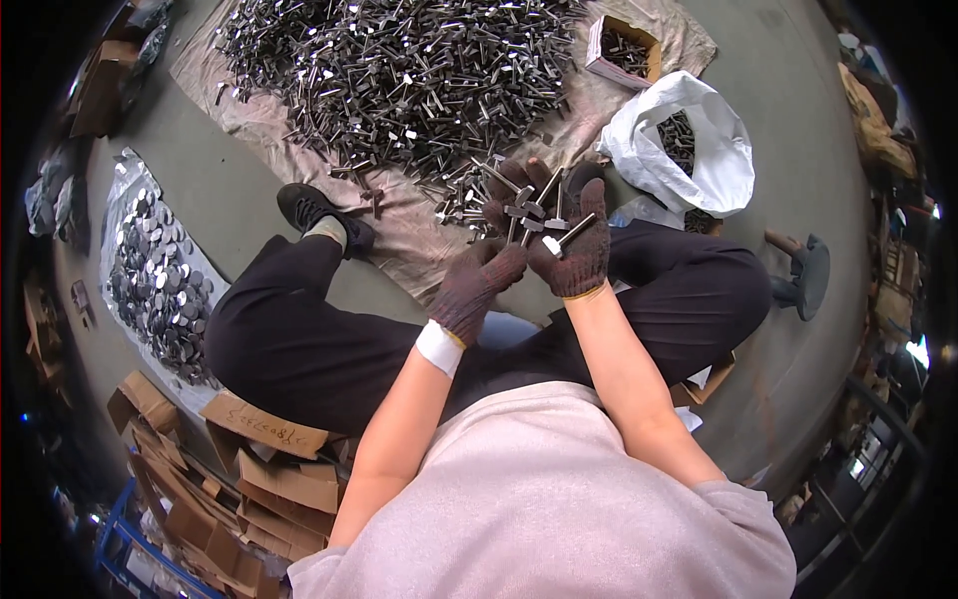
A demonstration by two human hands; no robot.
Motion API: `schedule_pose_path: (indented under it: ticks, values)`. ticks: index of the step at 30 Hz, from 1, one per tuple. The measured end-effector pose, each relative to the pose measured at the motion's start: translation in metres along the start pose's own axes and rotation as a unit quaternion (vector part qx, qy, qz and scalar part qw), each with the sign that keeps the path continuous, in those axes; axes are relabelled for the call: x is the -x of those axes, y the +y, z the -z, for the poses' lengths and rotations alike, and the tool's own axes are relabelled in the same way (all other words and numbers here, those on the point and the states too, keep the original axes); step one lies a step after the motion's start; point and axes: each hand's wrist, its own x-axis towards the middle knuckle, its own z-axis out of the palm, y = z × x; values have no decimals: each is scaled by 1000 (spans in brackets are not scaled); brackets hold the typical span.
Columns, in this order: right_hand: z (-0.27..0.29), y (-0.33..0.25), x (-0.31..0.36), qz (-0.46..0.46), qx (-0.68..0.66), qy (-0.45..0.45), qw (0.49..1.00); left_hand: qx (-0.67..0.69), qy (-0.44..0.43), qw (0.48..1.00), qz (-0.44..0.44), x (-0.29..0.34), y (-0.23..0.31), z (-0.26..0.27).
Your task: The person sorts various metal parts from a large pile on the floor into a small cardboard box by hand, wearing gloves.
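Note:
Several T-shaped metal bolts [529,212] lie in a loose bunch between my two hands, over the near edge of a large bolt pile [399,95]. My right hand [584,250], in a dark knitted glove, is cupped palm up around them, with some shanks sticking out past the fingers. My left hand [471,288], gloved alike with a white band at the wrist, closes on the bunch from the left. Its fingertips are partly hidden among the bolts. More bolts are scattered on the stained cloth [254,125] just beyond my hands.
A white sack [624,135] with bolts inside stands open at right, near a small bolt-filled carton [654,65]. Round metal discs [160,270] cover a plastic sheet at left. Cardboard boxes [289,484] sit behind my left knee. A dark grey round-faced object [815,275] is beyond my right knee.

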Motion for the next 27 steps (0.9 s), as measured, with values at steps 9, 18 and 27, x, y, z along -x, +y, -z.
schedule_pose_path:
  ticks: [9,18,27]
  values:
    - [7,1,4,-24,27,-17,999,-120,114,984,-58,-2,-12,-8]
    - [8,0,-1,-2,6,-4,1000,-13,-4,1000,-23,1,-16,10]
    - [-16,-47,4,98,-65,26,993,-28,-5,999,-13,-1,-15,13]
